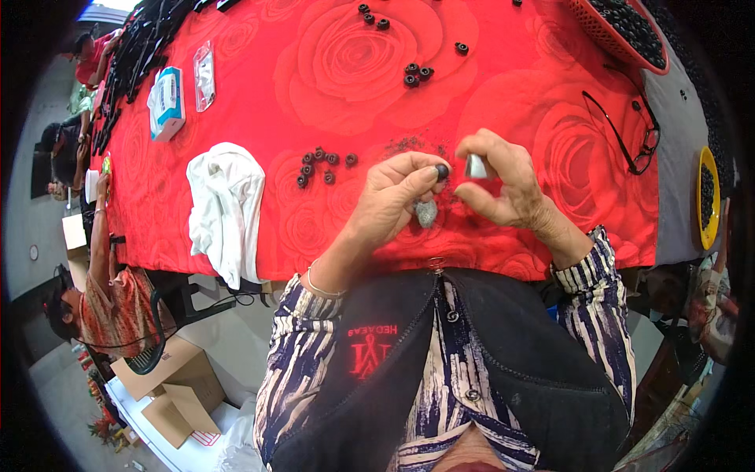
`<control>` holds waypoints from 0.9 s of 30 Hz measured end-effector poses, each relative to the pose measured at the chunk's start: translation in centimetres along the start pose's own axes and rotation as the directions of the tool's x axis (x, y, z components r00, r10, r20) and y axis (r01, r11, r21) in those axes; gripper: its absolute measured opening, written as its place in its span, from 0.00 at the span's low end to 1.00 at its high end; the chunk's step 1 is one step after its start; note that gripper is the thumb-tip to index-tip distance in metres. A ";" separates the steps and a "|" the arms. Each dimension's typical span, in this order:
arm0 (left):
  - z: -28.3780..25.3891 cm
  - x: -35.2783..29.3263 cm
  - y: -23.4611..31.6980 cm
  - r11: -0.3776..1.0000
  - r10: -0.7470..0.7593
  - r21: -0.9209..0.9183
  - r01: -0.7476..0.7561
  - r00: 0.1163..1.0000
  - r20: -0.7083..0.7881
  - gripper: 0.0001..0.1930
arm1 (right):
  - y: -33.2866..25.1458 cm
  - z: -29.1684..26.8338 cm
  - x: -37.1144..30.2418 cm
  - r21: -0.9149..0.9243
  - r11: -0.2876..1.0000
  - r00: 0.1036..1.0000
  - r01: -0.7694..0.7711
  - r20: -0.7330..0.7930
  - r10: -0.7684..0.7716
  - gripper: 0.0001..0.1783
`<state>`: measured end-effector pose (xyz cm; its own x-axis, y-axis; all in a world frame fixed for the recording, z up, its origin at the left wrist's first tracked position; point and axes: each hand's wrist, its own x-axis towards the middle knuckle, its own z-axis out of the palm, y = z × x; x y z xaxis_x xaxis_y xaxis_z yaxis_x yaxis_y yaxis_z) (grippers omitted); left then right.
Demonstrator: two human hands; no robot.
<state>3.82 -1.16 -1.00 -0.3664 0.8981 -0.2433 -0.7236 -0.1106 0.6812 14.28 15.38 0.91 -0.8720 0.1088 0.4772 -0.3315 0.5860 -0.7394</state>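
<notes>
Above the near edge of the red rose-print tablecloth (338, 102), the left hand (397, 189) pinches a small, rounded black part (442, 171) between thumb and forefinger. Just beside it, the right hand (503, 181) curls its fingers about a short silvery piece (476, 167), thumb spread away; the part sits between the two hands. A mottled grey lump (425, 214) shows below the left fingers, and dark crumbs (413, 145) speckle the cloth beyond. Left of the hands lie glossy black ring-shaped pieces (319, 153) and a crumpled white fabric (224, 204). The black zippered vest (519, 354) bears red lettering and an emblem.
</notes>
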 end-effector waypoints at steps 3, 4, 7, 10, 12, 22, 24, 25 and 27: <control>0.1 -0.1 0.1 0.996 0.065 0.066 -0.062 0.997 -0.041 0.09 | 0.3 0.0 -0.1 0.078 0.993 0.996 -0.091 0.031 0.089 0.15; 0.1 -0.2 0.1 0.996 0.068 0.063 -0.066 0.997 -0.042 0.09 | 0.3 0.2 -0.2 0.110 0.982 0.988 -0.154 0.042 0.150 0.15; -0.4 -0.2 -0.2 0.993 0.075 0.085 -0.076 0.997 0.008 0.10 | 0.5 0.4 0.0 0.042 0.989 0.987 -0.141 0.080 0.137 0.13; -0.6 -0.1 -0.5 0.984 0.079 0.157 -0.082 0.997 0.026 0.11 | 0.7 0.5 0.0 -0.004 0.993 0.987 -0.115 0.109 0.115 0.11; -0.6 -0.1 -0.5 0.970 0.105 0.218 -0.104 0.994 0.009 0.11 | 0.7 0.5 0.0 -0.017 0.993 0.986 -0.118 0.116 0.119 0.11; -0.6 0.1 -0.4 0.960 0.095 0.266 -0.087 0.995 -0.015 0.11 | 1.0 0.2 0.2 0.025 0.991 0.977 -0.128 0.173 0.122 0.10; -0.7 0.1 -0.4 0.957 0.122 0.267 -0.110 0.992 -0.027 0.11 | 1.0 0.2 0.3 0.035 0.991 0.976 -0.127 0.181 0.119 0.10; -0.7 0.0 -0.4 0.956 0.128 0.271 -0.115 0.991 -0.033 0.11 | 1.0 0.3 0.3 0.052 0.991 0.972 -0.123 0.208 0.110 0.09; -0.7 0.0 -0.3 0.970 0.177 0.184 -0.160 0.981 -0.078 0.10 | 1.0 0.0 0.3 0.080 0.991 0.968 -0.108 0.238 0.086 0.09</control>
<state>3.69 -1.43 -1.67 -0.5332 0.8283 -0.1719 -0.5350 -0.1728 0.8270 13.74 16.00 0.30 -0.9578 -0.0353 0.2854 -0.2636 0.5047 -0.8221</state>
